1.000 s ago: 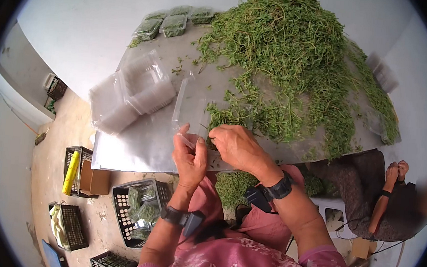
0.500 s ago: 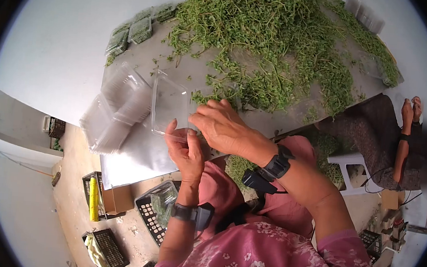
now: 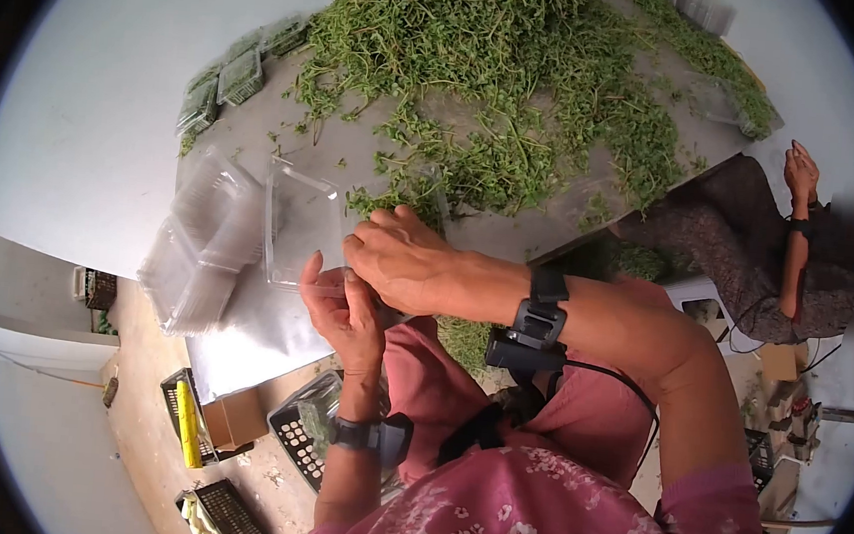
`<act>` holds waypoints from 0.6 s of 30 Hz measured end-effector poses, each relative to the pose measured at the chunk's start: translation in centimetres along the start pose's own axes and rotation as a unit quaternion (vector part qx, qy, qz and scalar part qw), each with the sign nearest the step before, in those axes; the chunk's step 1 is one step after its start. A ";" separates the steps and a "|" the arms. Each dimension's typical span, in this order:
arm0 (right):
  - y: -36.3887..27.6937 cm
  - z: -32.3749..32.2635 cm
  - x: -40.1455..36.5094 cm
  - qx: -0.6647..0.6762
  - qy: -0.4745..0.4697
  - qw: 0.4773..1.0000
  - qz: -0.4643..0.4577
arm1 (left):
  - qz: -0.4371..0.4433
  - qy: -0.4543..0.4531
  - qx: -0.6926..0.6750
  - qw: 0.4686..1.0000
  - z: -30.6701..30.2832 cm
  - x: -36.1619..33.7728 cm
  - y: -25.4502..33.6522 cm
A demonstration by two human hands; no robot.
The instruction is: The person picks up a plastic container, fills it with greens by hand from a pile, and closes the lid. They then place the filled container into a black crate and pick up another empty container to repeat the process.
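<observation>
Clear container (image 3: 296, 232) lies open just inside the table's (image 3: 540, 238) six-o'clock edge; plastic stack (image 3: 198, 239) close at nine, tabletop showing at three. Lid transparent; greens (image 3: 370, 200) in tray. Left hand (image 3: 348, 319): fingers half-curled at near rim, grip unclear. Right hand (image 3: 402, 262): fingers bent over greens, tips hidden.

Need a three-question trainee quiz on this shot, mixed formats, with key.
1. Multiple choice: which is nearest the nested clear containers?
A) the left hand
B) the right hand
C) the seated co-worker's raised hand

2. True or false: each of the wearer's wrists has a dark strap on it.

3. Fill in: the big heap of loose greens rests on the ____.

Key: 1. A; 2. true; 3. table
</observation>
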State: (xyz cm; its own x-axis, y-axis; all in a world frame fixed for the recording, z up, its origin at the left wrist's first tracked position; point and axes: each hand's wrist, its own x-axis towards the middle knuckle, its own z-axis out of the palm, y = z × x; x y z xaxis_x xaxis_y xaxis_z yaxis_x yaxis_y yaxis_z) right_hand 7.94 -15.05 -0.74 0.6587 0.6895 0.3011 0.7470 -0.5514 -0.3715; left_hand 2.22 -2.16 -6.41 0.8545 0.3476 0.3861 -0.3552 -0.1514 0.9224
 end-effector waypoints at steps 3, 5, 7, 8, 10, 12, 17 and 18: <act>0.0 -0.4 0.2 -0.015 0.020 1.000 0.004 | 0.012 0.002 0.017 1.000 -0.1 0.1 -0.5; 0.3 -0.5 -0.1 -0.045 0.038 0.998 -0.003 | 0.003 0.007 0.025 1.000 -0.2 0.0 -0.9; 0.7 -0.4 -0.5 -0.050 0.041 0.998 -0.009 | -0.007 0.013 0.013 1.000 -0.1 -0.1 -0.7; 1.0 -0.3 -0.6 -0.041 0.036 0.998 -0.009 | -0.011 0.014 0.008 1.000 0.0 -0.1 -0.5; 1.3 -0.1 -0.4 -0.031 0.012 0.999 -0.013 | -0.003 0.019 0.032 0.999 0.1 0.0 -0.5; 1.5 -0.4 0.1 -0.028 -0.028 0.999 -0.021 | 0.008 0.021 0.066 0.998 0.0 0.0 -0.7; 2.6 0.6 -0.2 -0.005 -0.007 0.999 -0.051 | 0.008 0.026 0.061 0.998 0.3 -0.1 -0.2; 2.7 0.5 -0.3 0.000 -0.006 0.998 -0.055 | 0.001 0.023 0.057 0.998 0.3 -0.1 0.0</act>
State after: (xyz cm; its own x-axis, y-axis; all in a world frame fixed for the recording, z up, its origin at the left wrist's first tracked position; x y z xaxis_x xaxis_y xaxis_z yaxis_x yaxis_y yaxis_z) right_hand 9.74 -16.49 -2.30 0.5719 0.7511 0.3298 0.8146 -0.4723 -0.3368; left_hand 2.30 -2.50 -6.46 0.8347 0.3884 0.3905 -0.3096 -0.2554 0.9159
